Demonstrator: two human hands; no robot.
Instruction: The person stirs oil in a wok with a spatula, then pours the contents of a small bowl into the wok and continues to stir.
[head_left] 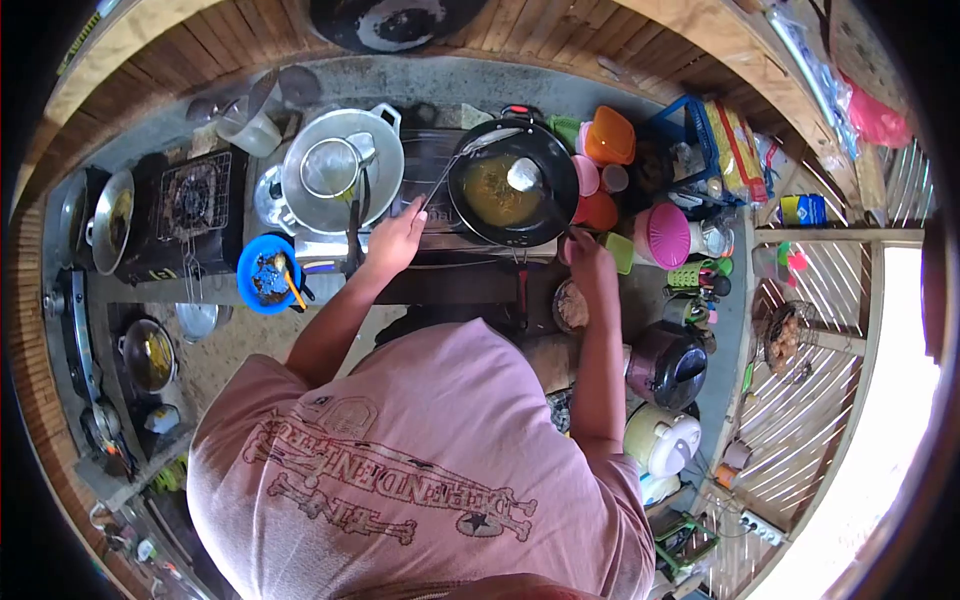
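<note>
My left hand point(397, 240) is closed round the handle of a long metal utensil point(447, 180), whose far end rests over the rim of the black wok point(468, 222). Yellowish liquid with thin strands in it point(500, 195) lies in the wok. My right hand point(590, 262) grips the dark handle of a ladle, and the ladle's shiny bowl point(523, 175) is over the liquid. To the left of the wok stands a large silver pot point(295, 185) with a round strainer point(330, 168) in it.
A blue bowl point(250, 262) with an orange-handled utensil stands near the front left. Left of it is a wire grill point(195, 195) on a stove. Pink containers point(662, 236), an orange tub point(611, 136) and a blue crate point(690, 110) crowd the right side.
</note>
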